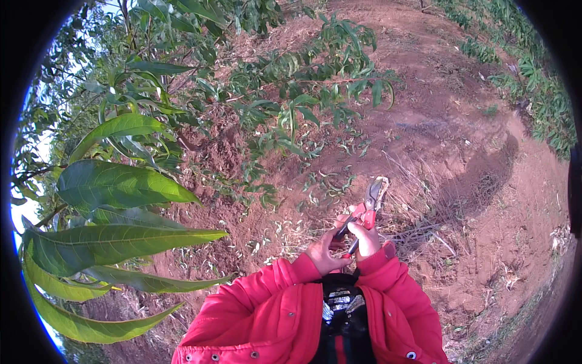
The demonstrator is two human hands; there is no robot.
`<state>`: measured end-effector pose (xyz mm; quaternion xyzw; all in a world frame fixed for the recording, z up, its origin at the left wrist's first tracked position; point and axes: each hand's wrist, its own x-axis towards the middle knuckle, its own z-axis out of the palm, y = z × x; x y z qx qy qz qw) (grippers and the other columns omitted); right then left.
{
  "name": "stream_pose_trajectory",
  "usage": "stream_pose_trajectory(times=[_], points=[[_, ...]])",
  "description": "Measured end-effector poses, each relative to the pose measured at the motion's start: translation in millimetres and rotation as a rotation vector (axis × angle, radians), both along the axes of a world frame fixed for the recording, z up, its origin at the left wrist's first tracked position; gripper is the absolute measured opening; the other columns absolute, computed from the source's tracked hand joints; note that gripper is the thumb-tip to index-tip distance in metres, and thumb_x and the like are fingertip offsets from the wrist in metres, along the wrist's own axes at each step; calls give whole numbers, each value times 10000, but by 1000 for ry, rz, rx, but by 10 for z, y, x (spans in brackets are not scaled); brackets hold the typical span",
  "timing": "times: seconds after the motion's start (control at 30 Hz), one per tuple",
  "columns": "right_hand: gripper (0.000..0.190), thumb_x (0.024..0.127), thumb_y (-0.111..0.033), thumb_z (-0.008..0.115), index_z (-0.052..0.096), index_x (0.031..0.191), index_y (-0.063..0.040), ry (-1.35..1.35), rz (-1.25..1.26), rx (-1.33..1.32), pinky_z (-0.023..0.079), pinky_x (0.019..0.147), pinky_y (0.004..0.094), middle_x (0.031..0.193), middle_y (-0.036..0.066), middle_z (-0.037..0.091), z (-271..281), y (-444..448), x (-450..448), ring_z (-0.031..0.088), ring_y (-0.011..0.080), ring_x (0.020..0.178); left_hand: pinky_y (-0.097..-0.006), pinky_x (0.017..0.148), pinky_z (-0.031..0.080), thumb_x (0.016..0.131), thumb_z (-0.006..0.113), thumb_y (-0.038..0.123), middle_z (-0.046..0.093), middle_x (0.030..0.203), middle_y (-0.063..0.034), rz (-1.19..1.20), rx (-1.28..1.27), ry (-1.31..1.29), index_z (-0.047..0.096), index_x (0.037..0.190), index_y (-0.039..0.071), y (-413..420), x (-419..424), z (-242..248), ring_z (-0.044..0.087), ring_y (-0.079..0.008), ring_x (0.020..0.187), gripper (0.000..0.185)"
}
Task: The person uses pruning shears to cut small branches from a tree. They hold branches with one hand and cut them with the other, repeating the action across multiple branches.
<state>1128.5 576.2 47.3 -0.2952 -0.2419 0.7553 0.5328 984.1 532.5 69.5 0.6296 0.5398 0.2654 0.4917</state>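
Note:
A pair of pruning shears (369,207) with red and black handles is held out in front of my chest. Its metal blades point up and away from me. My left hand (323,254) wraps the lower handles, thumb near a red handle end. Closer to the pivot, my right hand (367,239) grips the red part with its thumb on top. The handles stand somewhat apart between my hands. Around the blade tip a pale edge shows, and I cannot tell whether it belongs to the tool or the ground behind. Both forearms are in red jacket sleeves (291,273).
Large green leaves (132,243) hang close on the left. Leafy branches (291,86) reach across ahead over reddish-brown soil (418,45). Dry twigs (423,227) lie beyond my right hand. More foliage (532,77) lines the far right. A shadow (482,168) falls on the ground.

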Motion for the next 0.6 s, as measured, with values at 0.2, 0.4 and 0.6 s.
stream_pose_trajectory(times=[0.2, 0.4, 0.6], points=[[362, 853, -69, 525, 405, 1189, -2, -138, 94, 114, 467, 771, 319, 868, 87, 597, -39, 559, 100, 602, 181, 800, -333, 831, 478, 698, 763, 380, 593, 1040, -136, 60, 67, 119, 357, 1298, -9, 350, 150, -68, 600, -214, 981, 823], [321, 847, -145, 576, 447, 1114, -25, -229, 291, 216, 436, 685, 267, 810, 68, 589, -195, 1135, 727, 570, 144, 754, -306, 795, 483, 797, 676, 331, 632, 950, -125, 107, -129, -1, 506, 1182, 26, 826, 556, -185, 621, -200, 869, 519], [252, 856, -89, 537, 459, 1088, -26, -220, 431, -97, 485, 609, 306, 745, 96, 586, -33, 1674, 1501, 594, 196, 677, -270, 635, 472, 810, 667, 221, 601, 723, -21, 566, -65, 143, 595, 914, 47, 1244, 969, -27, 566, -107, 677, 215]])
